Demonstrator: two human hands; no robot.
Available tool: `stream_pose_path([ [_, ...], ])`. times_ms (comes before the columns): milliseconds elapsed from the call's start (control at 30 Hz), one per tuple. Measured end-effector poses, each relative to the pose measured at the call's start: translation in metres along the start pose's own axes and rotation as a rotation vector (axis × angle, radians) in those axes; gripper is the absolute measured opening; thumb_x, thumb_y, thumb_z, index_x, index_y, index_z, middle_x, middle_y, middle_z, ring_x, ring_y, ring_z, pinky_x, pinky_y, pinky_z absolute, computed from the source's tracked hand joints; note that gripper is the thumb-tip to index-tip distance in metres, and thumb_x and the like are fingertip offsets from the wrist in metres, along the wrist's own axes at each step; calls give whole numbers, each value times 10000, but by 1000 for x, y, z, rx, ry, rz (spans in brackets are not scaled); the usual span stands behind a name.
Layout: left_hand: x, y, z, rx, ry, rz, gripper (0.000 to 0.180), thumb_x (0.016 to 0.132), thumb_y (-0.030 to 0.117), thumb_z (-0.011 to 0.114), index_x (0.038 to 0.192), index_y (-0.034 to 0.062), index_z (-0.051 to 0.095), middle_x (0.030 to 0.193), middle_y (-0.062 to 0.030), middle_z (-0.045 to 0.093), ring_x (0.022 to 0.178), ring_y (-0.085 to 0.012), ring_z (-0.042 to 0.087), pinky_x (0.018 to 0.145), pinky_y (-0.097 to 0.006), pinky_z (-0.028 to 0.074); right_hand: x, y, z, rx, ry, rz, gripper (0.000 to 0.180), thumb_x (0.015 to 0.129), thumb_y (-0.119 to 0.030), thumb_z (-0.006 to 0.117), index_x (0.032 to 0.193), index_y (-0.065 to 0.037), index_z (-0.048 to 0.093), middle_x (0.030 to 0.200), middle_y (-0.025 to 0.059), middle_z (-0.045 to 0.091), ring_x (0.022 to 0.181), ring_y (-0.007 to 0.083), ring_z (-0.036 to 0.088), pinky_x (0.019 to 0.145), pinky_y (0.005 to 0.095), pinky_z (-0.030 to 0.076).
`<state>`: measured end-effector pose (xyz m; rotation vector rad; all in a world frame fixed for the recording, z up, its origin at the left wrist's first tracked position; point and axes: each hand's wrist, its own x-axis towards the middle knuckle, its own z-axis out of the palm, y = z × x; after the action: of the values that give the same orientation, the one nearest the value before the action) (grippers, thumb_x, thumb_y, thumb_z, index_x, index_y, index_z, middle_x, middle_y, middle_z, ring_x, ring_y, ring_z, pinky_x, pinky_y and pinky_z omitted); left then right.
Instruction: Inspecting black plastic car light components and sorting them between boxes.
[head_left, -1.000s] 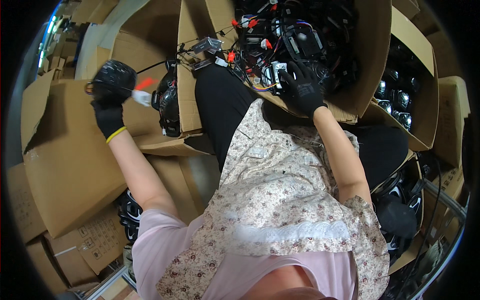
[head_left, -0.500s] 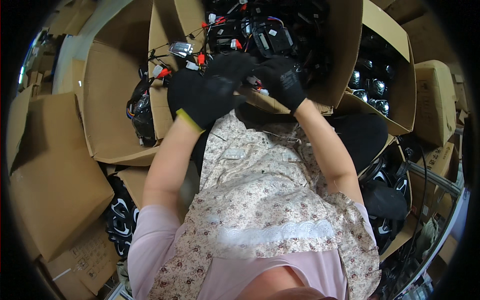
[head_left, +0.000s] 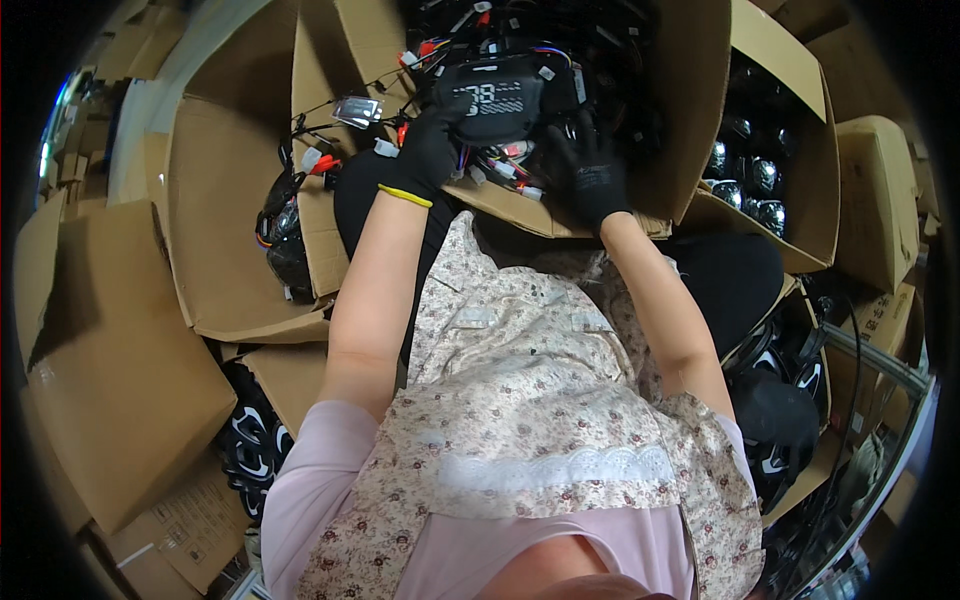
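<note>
In my gloved left hand (head_left: 430, 150) is a black digital dashboard display (head_left: 505, 108), gripped at its left side with its marked face up. Colored wires with white plugs (head_left: 505, 168) hang below it, over the front edge of an open cardboard box (head_left: 515, 208). To the right of the display is my right hand (head_left: 590, 175), also in a black glove. Its fingers are stretched apart over the box and appear to hold nothing. Behind the display, the box is filled with more black wired units (head_left: 570, 85).
Over the box's left flap hang red and white connectors (head_left: 318, 162) and a small clear bag (head_left: 357, 111). Another carton (head_left: 225, 200) at left holds a wrapped wired unit (head_left: 287, 235). Shiny wrapped parts (head_left: 765, 175) fill a carton at right. A metal rail (head_left: 875, 355) stands at far right.
A dashboard display is now in my left hand, its face visible above the box. The left hand has turned and closed on it. My right hand has moved slightly down, fingers spreading.
</note>
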<state>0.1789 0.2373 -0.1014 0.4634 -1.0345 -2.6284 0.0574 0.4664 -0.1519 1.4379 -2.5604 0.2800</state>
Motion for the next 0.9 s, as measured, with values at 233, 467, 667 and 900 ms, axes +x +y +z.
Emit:
stream_pose_path([
  [233,1,0,5,32,-71,91,421,931,40,592,1346,12,522,1254,-94,631,1141,-213,625,995,-345,521,3,17,-35,615,13,39,1004,536,-351,898,1410,-98,472,1425,264,418,1294,467,449,1048,505,438],
  [467,-5,-3,22,269,-67,313,443,1042,249,439,1422,27,489,1282,-78,622,1124,-144,617,977,-289,498,-4,16,-85,1442,8,327,942,724,-359,826,1498,-67,373,1439,175,469,1293,288,500,1082,392,409],
  [667,-28,-6,40,507,52,359,331,985,169,576,1282,27,542,1264,-119,615,1146,-183,615,975,-346,521,12,-41,-108,1666,157,316,908,712,-245,774,1509,-84,370,1451,140,451,1310,255,476,1091,382,401],
  [900,-36,-52,52,481,-35,511,410,943,59,613,1339,21,514,1236,-87,609,1167,-164,575,982,-328,475,30,-68,-85,880,471,75,1022,585,-320,913,1458,-90,433,1465,178,353,1323,344,431,1100,457,385],
])
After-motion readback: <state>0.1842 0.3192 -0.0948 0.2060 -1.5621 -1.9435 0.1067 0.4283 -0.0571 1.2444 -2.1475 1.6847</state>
